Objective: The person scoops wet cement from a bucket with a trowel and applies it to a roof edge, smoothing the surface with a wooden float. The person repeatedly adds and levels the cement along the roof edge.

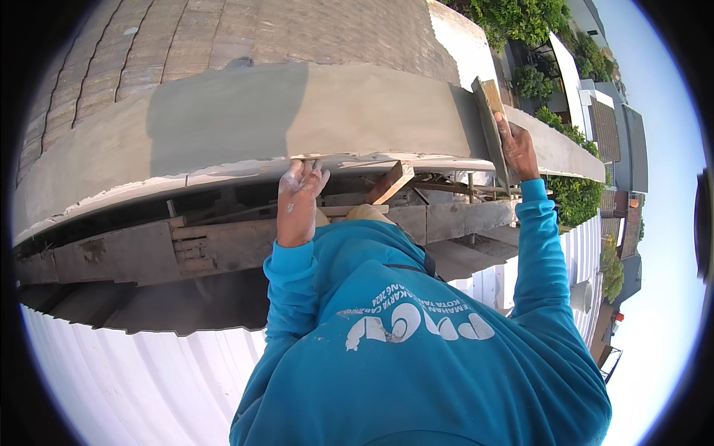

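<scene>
A long plastered concrete ledge (372, 111) runs across in front of me. It looks smooth and grey, with a rough, pale lower edge. At that edge, near the middle, my left hand (300, 197) has its bent fingers hooked on the lip; its skin is smeared with pale plaster. My right hand (518, 151), farther right, is closed round a flat wooden board (491, 123) that looks like a plasterer's float. The board stands on edge across the ledge, and its brownish side is toward the hand. Part of the right fingers is hidden behind the board.
Roof tiles (245, 33) rise beyond the ledge. Below it are a wooden block (391, 183), bamboo poles (201, 232) and a lower concrete beam (111, 253) over a dark gap. White corrugated sheeting (149, 379) lies at the lower left. Trees and neighbouring buildings appear on the right, far below.
</scene>
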Tool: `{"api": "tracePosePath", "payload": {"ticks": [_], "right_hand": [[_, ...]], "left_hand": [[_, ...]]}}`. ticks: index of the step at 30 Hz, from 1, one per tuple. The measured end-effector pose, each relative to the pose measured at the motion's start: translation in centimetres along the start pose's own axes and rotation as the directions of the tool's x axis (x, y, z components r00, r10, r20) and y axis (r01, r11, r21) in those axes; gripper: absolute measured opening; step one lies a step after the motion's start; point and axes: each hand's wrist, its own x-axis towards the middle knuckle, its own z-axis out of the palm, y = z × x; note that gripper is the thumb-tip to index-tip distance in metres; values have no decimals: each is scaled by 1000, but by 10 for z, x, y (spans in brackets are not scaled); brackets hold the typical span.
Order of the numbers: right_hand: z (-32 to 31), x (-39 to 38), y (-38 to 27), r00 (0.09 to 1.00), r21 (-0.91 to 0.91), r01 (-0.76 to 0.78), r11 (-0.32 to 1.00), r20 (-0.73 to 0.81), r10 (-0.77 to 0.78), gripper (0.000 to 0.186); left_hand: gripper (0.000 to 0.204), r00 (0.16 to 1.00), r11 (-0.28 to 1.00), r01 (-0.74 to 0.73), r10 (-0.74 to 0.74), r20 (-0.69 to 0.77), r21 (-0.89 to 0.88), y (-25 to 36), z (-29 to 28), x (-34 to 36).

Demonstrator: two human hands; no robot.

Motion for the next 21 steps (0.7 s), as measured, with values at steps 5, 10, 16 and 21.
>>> {"api": "tracePosePath", "payload": {"ticks": [5, 10, 16, 21], "right_hand": [[43, -36, -97, 992, 85, 75, 994, 96, -83, 83], [67, -72, -200, 944, 133, 247, 960, 193, -269, 78], [133, -106, -272, 798, 359, 468, 808, 221, -561, 77], [80, -72, -239, 784, 550, 115, 827, 461, -415, 88]], "left_hand": [[68, 998, 997, 24, -20, 56, -68, 6, -11, -10], [67, 993, 999, -26, 29, 115, -31, -1, -22, -13], [70, 998, 997, 53, -55, 25, 56, 1, -26, -16], [74, 995, 995, -102, 102, 14, -8, -15, -81, -17]]}}
